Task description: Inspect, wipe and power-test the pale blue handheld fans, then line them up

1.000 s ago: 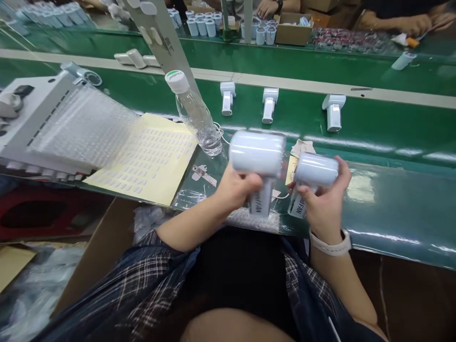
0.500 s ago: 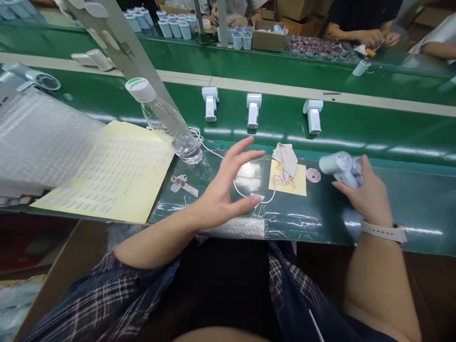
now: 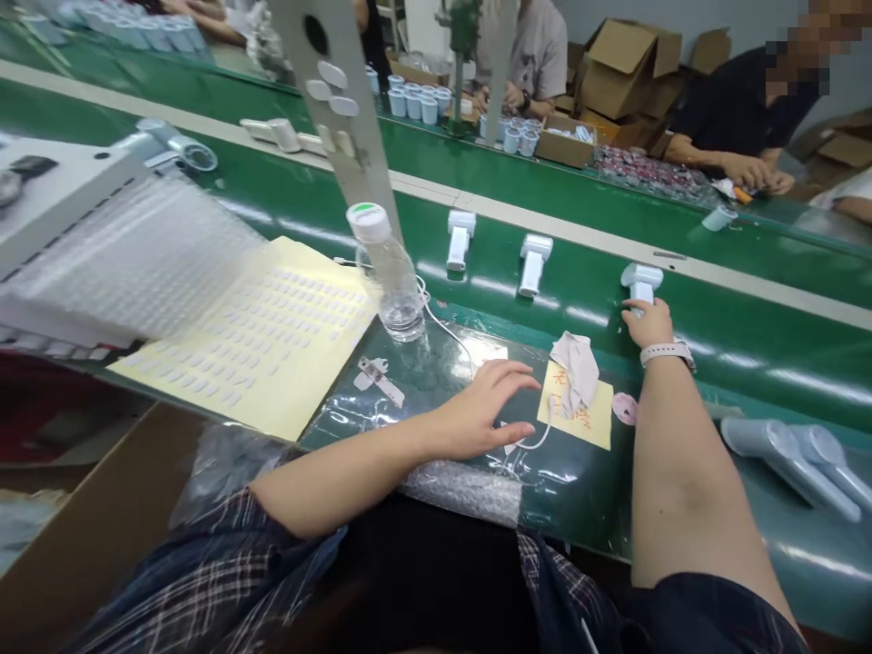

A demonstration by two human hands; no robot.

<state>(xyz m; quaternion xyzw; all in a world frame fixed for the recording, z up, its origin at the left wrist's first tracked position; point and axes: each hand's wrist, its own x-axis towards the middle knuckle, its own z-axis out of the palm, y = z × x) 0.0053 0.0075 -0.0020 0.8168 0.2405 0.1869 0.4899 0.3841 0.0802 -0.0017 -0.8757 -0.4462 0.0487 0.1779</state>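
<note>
My right hand (image 3: pixel 650 325) reaches out to the green belt, its thumb and fingers around the handle of a light-blue device (image 3: pixel 644 274) shaped like a small hair dryer. Part of that handle is hidden by the fingers. Two similar light-blue devices (image 3: pixel 769 445) lie on the bench right of my right forearm. Fingers apart and holding nothing, my left hand (image 3: pixel 487 413) hovers over the near bench, close to a white cable (image 3: pixel 545 440). A crumpled pale cloth (image 3: pixel 576 368) lies on a yellow note (image 3: pixel 596 422) between my hands, beside a round pink sticker (image 3: pixel 624 409).
Two more such devices (image 3: pixel 460 241) (image 3: pixel 535 263) lie on the belt. A clear water bottle (image 3: pixel 399 304) stands by a metal post (image 3: pixel 361 145). At left are a yellow sheet with white stickers (image 3: pixel 286 413) and bubble wrap (image 3: pixel 150 263). Co-workers sit across the belt.
My right hand has let go of the light-blue device on the right of the bench and moved forward to another on the belt. My left hand stays open; the view has shifted.
</note>
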